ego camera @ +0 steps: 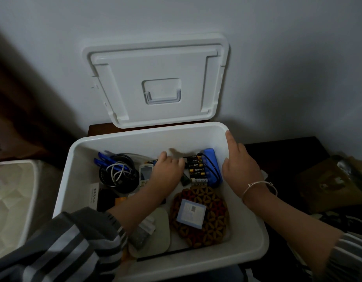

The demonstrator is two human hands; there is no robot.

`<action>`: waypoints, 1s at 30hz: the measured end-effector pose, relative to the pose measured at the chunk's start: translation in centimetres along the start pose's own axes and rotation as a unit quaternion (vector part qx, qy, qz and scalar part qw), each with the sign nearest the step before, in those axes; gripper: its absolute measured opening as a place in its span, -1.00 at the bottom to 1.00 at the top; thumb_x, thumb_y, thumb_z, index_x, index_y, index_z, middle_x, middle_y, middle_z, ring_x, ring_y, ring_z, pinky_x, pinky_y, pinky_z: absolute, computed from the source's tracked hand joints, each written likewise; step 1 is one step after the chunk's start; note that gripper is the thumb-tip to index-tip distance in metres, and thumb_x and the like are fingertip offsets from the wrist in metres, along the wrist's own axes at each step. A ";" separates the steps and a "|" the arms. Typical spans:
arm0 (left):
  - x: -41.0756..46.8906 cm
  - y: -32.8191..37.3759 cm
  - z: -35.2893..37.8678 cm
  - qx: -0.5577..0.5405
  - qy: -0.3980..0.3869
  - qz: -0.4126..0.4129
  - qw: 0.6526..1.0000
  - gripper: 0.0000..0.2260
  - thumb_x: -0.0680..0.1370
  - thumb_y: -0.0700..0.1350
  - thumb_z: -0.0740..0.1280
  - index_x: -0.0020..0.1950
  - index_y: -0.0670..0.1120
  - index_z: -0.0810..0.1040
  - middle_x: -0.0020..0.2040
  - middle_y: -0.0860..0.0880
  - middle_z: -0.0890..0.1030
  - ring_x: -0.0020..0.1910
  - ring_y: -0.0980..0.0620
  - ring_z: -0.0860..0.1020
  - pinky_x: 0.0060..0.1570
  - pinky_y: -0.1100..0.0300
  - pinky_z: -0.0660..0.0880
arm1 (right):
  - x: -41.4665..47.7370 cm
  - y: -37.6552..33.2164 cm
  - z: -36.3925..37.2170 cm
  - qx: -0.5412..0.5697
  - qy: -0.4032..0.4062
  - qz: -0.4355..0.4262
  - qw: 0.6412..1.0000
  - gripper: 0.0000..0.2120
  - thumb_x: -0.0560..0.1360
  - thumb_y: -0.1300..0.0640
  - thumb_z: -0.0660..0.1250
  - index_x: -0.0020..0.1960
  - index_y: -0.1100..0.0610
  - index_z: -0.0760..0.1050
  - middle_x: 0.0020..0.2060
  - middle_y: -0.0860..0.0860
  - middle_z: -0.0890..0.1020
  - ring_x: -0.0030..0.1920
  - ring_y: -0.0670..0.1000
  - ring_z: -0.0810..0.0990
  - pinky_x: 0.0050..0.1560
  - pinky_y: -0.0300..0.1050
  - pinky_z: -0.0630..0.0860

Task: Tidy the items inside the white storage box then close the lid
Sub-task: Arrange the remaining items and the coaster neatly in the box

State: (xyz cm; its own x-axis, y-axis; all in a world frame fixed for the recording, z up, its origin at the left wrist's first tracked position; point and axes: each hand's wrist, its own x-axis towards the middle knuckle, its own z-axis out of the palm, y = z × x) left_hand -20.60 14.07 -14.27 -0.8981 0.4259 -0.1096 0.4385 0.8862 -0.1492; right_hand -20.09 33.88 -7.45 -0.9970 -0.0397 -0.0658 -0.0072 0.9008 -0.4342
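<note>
From the head camera, the white storage box point(74, 180) stood open on a dark surface against a pale wall. Its lid point(155, 64) was propped upright behind it, leaning on the wall with the inner side facing out.

The left hand point(167, 171) reached down into the middle of the box, palm down, partly covering a white remote control point(146, 172). It lay just beside a row of black batteries point(196, 166). Its fingertips were smeared by motion blur, so I could not tell whether they were holding anything or only touching.

The right hand point(242, 168) rested on the box's right rim. Its index finger lay straight toward the far right corner and the thumb was spread apart from it over the inner wall. It held nothing, and a thin bracelet point(255, 186) circled the wrist.

Inside, a blue block point(211, 158) with a black cable lay beside the batteries at the back right. At the back left were a coil of cables point(117, 173) and blue pens point(103, 159). A red and yellow patterned mat point(213, 226) lay at the front right with a small pale blue box point(191, 213) on top of it. A pale square pad point(160, 225) sat just left of the mat.

A striped sleeve point(74, 243) covered the left forearm.
</note>
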 end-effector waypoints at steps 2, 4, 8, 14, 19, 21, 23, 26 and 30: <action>-0.5 0.6 0.9 -0.067 -0.058 -0.025 0.996 -0.66 0.49 -0.23 0.29 0.25 -0.18 0.35 -0.13 -0.08 0.63 -0.19 -0.10 0.60 -0.09 0.09 0.45 | 0.0 0.0 0.0 0.000 -0.001 0.001 1.000 -0.35 0.57 0.20 0.11 0.54 0.02 -0.14 0.05 0.11 0.41 -0.22 -0.01 0.41 -0.28 -0.13 0.33; -0.6 1.4 1.2 -0.188 -0.088 -0.039 0.977 -0.79 0.59 -0.18 0.22 0.21 -0.15 0.30 -0.07 -0.12 0.60 -0.15 -0.13 0.59 -0.24 0.03 0.50 | 0.0 0.0 -0.1 -0.003 0.001 0.003 1.000 -0.35 0.57 0.21 0.10 0.55 0.02 -0.14 0.07 0.11 0.41 -0.21 -0.01 0.40 -0.28 -0.13 0.32; 0.9 3.2 1.8 -0.263 -0.072 -0.032 0.962 -0.87 0.63 -0.16 0.19 0.13 -0.18 0.41 0.02 -0.16 0.56 -0.03 -0.14 0.56 -0.15 0.06 0.46 | -0.1 -0.2 -0.1 0.001 -0.002 0.004 1.000 -0.36 0.57 0.19 0.10 0.55 0.02 -0.14 0.09 0.12 0.42 -0.21 -0.02 0.38 -0.28 -0.14 0.31; 3.0 3.8 1.9 -0.333 -0.033 -0.048 0.941 -0.75 0.53 -0.35 0.26 0.20 -0.26 0.50 0.15 -0.20 0.53 0.00 0.03 0.52 -0.18 0.46 0.37 | -0.1 -0.3 -0.2 -0.002 -0.005 0.006 1.000 -0.35 0.56 0.18 0.11 0.55 0.03 -0.14 0.09 0.13 0.41 -0.22 -0.02 0.38 -0.28 -0.14 0.32; 2.4 3.2 2.6 -0.290 -0.023 -0.046 0.956 -0.80 0.58 -0.26 0.22 0.14 -0.23 0.58 0.13 -0.19 0.57 0.09 -0.12 0.55 -0.03 0.21 0.40 | 0.0 -0.3 -0.3 0.000 -0.008 0.012 1.000 -0.36 0.57 0.20 0.09 0.54 0.01 -0.15 0.11 0.13 0.41 -0.20 0.01 0.40 -0.24 -0.09 0.38; 1.7 3.2 2.3 -0.288 -0.024 -0.021 0.957 -0.73 0.58 -0.25 0.21 0.25 -0.19 0.55 0.21 -0.15 0.56 0.17 -0.10 0.53 0.10 0.14 0.45 | 0.0 -0.4 -0.4 0.001 -0.011 0.017 1.000 -0.36 0.57 0.19 0.09 0.54 0.00 -0.16 0.11 0.13 0.40 -0.20 0.01 0.41 -0.24 -0.06 0.41; 0.8 2.7 1.7 -0.261 -0.004 -0.006 0.965 -0.71 0.56 -0.24 0.23 0.27 -0.16 0.54 0.24 -0.11 0.54 0.20 -0.09 0.50 0.11 0.06 0.47 | 0.0 -0.4 -0.4 0.000 -0.013 0.019 1.000 -0.36 0.57 0.18 0.08 0.54 0.00 -0.16 0.11 0.13 0.40 -0.19 0.02 0.42 -0.23 -0.04 0.44; -0.8 0.9 0.2 -0.194 0.083 0.004 0.978 -0.88 0.49 -0.25 0.33 -0.02 -0.18 0.62 -0.04 -0.12 0.62 -0.06 -0.13 0.58 -0.23 0.05 0.54 | 0.0 -0.3 -0.4 0.002 -0.016 0.017 1.000 -0.36 0.57 0.17 0.10 0.54 0.01 -0.15 0.12 0.13 0.40 -0.19 -0.01 0.38 -0.24 -0.10 0.35; -1.7 -3.2 -0.2 -0.191 0.169 -0.116 0.960 -0.92 0.53 -0.18 0.33 -0.11 -0.16 0.60 -0.15 -0.11 0.61 -0.18 -0.10 0.55 -0.33 0.12 0.45 | 0.1 -0.3 -0.4 0.015 -0.014 0.018 1.000 -0.37 0.57 0.15 0.12 0.54 0.00 -0.13 0.12 0.13 0.40 -0.18 -0.01 0.37 -0.22 -0.12 0.33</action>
State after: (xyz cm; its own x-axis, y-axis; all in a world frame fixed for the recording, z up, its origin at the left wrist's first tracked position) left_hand -20.49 10.60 -13.42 -0.9581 0.1869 0.2172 0.2391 0.9392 0.2464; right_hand -20.17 33.79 -7.01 -0.9940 -0.0198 -0.1080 0.0320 0.8885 -0.4577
